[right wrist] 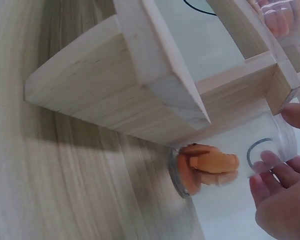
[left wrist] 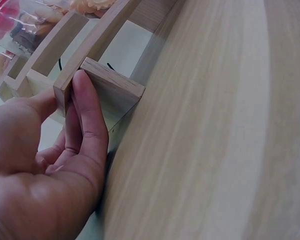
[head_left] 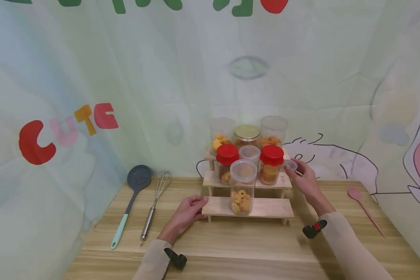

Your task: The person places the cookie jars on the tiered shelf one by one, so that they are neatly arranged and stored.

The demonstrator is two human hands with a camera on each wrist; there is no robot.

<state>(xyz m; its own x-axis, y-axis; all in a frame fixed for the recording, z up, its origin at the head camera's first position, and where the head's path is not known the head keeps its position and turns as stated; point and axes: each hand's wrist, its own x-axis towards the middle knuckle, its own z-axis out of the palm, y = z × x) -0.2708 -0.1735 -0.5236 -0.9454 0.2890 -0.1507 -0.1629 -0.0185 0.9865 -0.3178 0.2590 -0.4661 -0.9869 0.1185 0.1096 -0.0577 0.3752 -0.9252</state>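
Observation:
A three-step wooden stand (head_left: 213, 206) bears several clear jars of biscuits. My left hand (head_left: 189, 212) pinches the left end of its lowest step, thumb and fingers on either side of the board in the left wrist view. At the stand's right side, my right hand (head_left: 304, 179) holds a clear jar (right wrist: 210, 167) near its top; some fingers show through the plastic. Orange biscuits lie in that jar's bottom, which is close to the tabletop. In the head view only its clear lid (head_left: 291, 165) shows beside the middle step. A clear-lidded jar (head_left: 243, 186) stands on the lowest step.
Two red-lidded jars (head_left: 227, 163) flank a clear-lidded jar (head_left: 250, 153) on the middle step. A gold-lidded jar (head_left: 247, 133) stands between two taller jars on top. A slotted spatula (head_left: 139, 181) and whisk (head_left: 150, 217) lie left; a pink spoon (head_left: 365, 210) lies right.

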